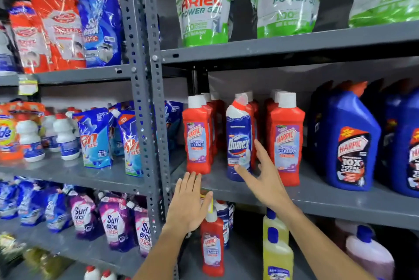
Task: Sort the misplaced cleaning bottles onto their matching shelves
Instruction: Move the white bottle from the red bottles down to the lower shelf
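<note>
Left hand (189, 205): raised flat, fingers together and extended, palm toward the front lip of the middle shelf (340, 202); grip spread flat, holding nothing.
Red Harpic bottle (196, 139): upright at the shelf's left end, just above the left fingertips.
Domex bottle (239, 141): blue, upright among the red rows, near the shelf's front edge, open gaps on both sides.
Right hand (265, 177): reaching up, fingers splayed apart; thumb near the Domex base, forefinger by its right side; contact unclear.
Blue Harpic bottles (350, 141): farther right.
</note>
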A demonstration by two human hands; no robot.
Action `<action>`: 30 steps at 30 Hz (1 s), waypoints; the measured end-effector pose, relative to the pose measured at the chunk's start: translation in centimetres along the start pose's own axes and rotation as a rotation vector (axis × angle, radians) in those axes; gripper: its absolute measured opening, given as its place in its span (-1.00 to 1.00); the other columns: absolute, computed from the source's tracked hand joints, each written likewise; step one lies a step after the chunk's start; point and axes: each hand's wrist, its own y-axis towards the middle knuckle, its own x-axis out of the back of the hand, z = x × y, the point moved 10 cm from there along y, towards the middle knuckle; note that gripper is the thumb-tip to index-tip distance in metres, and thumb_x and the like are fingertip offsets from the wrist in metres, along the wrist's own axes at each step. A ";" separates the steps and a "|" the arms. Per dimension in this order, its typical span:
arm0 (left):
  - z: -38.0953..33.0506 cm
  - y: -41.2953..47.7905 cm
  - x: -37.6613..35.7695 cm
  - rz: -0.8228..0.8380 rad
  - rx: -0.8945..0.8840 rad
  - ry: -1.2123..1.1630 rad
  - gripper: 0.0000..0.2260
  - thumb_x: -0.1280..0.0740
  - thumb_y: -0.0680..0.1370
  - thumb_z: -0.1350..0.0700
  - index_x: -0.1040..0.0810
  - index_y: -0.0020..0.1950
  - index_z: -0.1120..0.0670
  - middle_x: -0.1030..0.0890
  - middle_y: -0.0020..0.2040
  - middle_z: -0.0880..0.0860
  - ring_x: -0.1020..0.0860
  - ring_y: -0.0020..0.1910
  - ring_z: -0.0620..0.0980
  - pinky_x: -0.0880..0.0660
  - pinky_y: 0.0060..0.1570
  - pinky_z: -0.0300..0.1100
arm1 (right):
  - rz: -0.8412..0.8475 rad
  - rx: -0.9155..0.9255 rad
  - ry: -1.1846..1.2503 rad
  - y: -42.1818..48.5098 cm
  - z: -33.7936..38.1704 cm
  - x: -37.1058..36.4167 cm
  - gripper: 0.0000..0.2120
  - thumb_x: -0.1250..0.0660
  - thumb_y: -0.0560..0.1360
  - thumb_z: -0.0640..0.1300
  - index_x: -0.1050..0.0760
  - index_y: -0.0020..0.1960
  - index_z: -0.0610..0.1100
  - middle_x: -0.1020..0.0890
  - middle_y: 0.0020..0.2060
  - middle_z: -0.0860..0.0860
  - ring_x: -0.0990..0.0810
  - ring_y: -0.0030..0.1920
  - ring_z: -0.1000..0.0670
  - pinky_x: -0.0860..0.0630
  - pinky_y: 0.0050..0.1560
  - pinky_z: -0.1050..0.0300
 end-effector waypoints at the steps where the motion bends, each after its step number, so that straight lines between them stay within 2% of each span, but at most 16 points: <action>1: 0.2 0.1 -0.2 -0.006 -0.010 0.003 -0.15 0.37 0.47 -0.37 -0.04 0.58 0.12 -0.12 0.59 0.08 0.02 0.57 0.02 0.19 0.53 -0.04 | -0.021 -0.013 0.009 0.5 -0.3 -0.4 -0.20 -0.48 0.50 -0.03 -0.13 0.60 0.08 -0.44 0.39 0.19 -0.47 0.36 0.23 -0.44 0.01 0.58; 4: 0.4 0.1 -0.5 -0.039 -0.005 -0.019 -0.26 0.25 0.56 -0.32 -0.16 0.55 0.12 -0.25 0.55 0.08 -0.10 0.54 0.03 0.11 0.54 0.01 | -0.080 -0.039 0.007 1.7 -0.9 -1.2 -0.21 -0.49 0.49 -0.04 -0.15 0.59 0.08 -0.47 0.39 0.14 -0.51 0.35 0.15 -0.55 0.10 0.40; 6: 0.4 0.2 -0.5 -0.054 0.012 -0.037 -0.31 0.19 0.57 -0.29 -0.22 0.52 0.11 -0.29 0.52 0.07 -0.14 0.53 0.02 0.08 0.54 0.02 | -0.114 -0.056 -0.018 2.4 -1.2 -1.5 -0.22 -0.50 0.49 -0.06 -0.16 0.59 0.06 -0.50 0.39 0.10 -0.53 0.35 0.10 -0.55 0.22 0.20; 9: 0.4 0.2 -0.5 -0.066 0.024 -0.047 -0.32 0.18 0.57 -0.29 -0.24 0.51 0.10 -0.31 0.51 0.06 -0.16 0.52 0.02 0.06 0.54 0.02 | -0.166 -0.076 -0.052 3.5 -1.6 -1.4 -0.20 -0.52 0.48 -0.06 -0.17 0.59 0.02 -0.51 0.40 0.04 -0.54 0.35 0.03 -0.55 0.28 0.02; 15: 0.5 0.4 -0.3 -0.078 0.019 -0.073 -0.34 0.13 0.57 -0.28 -0.26 0.49 0.11 -0.32 0.50 0.09 -0.19 0.50 0.07 0.04 0.54 0.05 | -0.212 -0.126 -0.107 5.3 -2.3 -1.4 -0.20 -0.54 0.46 -0.14 -0.21 0.57 -0.05 -0.54 0.38 -0.03 -0.56 0.32 -0.03 -0.54 0.31 -0.08; 21: 0.7 0.3 -0.4 -0.082 -0.007 -0.084 -0.39 0.09 0.59 -0.26 -0.25 0.49 0.09 -0.33 0.48 0.06 -0.19 0.49 0.05 0.04 0.54 0.04 | -0.194 -0.151 -0.139 5.8 -2.5 -0.9 -0.30 -0.57 0.43 -0.12 -0.32 0.46 -0.04 -0.60 0.29 -0.03 -0.61 0.23 -0.03 -0.57 0.27 -0.11; 27: 0.7 0.2 -0.6 -0.050 -0.012 -0.092 -0.38 0.10 0.58 -0.25 -0.24 0.49 0.09 -0.32 0.49 0.06 -0.17 0.50 0.05 0.07 0.53 0.05 | -0.168 -0.163 -0.132 5.6 -2.1 -0.9 -0.36 -0.57 0.42 -0.19 -0.34 0.39 -0.10 -0.62 0.25 -0.04 -0.62 0.18 -0.02 -0.57 0.20 -0.01; 28: 0.8 0.2 -0.7 -0.040 -0.008 -0.095 -0.39 0.09 0.58 -0.25 -0.24 0.49 0.09 -0.31 0.49 0.06 -0.16 0.51 0.05 0.08 0.53 0.05 | -0.174 -0.160 -0.127 5.4 -2.0 -0.8 -0.36 -0.57 0.41 -0.20 -0.34 0.38 -0.10 -0.63 0.23 -0.03 -0.63 0.17 -0.01 -0.59 0.17 0.02; 30: 0.8 0.3 -0.9 -0.023 -0.004 -0.098 -0.41 0.06 0.60 -0.23 -0.22 0.50 0.10 -0.30 0.50 0.06 -0.14 0.51 0.05 0.08 0.53 0.06 | -0.189 -0.144 -0.118 5.1 -1.5 -0.4 -0.37 -0.57 0.41 -0.23 -0.34 0.37 -0.10 -0.62 0.19 0.00 -0.62 0.10 0.05 -0.59 -0.04 0.24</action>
